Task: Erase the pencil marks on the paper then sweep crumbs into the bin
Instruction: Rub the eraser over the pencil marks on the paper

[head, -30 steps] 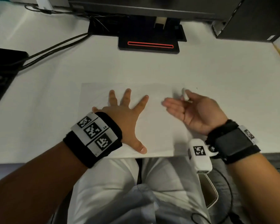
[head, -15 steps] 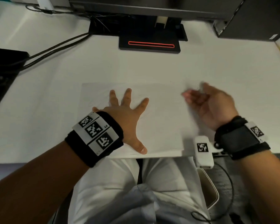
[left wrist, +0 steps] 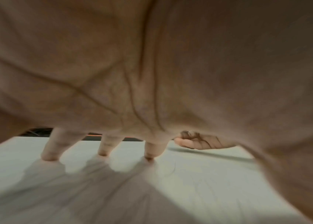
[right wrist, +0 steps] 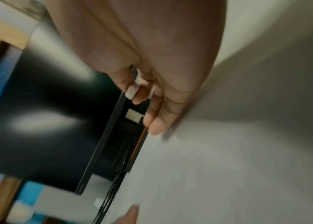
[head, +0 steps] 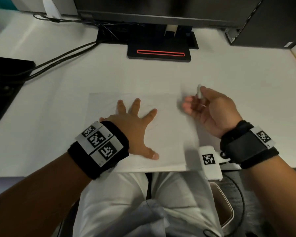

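A white sheet of paper lies on the desk in front of me, with faint pencil traces near its middle. My left hand lies flat on the paper with fingers spread and pins it down; in the left wrist view its fingertips press the sheet. My right hand stands on its edge at the paper's right border, its fingers blurred. It pinches a small white eraser between thumb and forefinger, and the right wrist view also shows the eraser in that pinch.
A black monitor stand with a red strip sits at the back centre, with cables running left. A dark box stands back right. A beige-rimmed container sits below the desk edge by my right knee.
My right hand swept rightwards off the paper's edge, then came back a little to the left, still holding the eraser. The left hand has stayed put.
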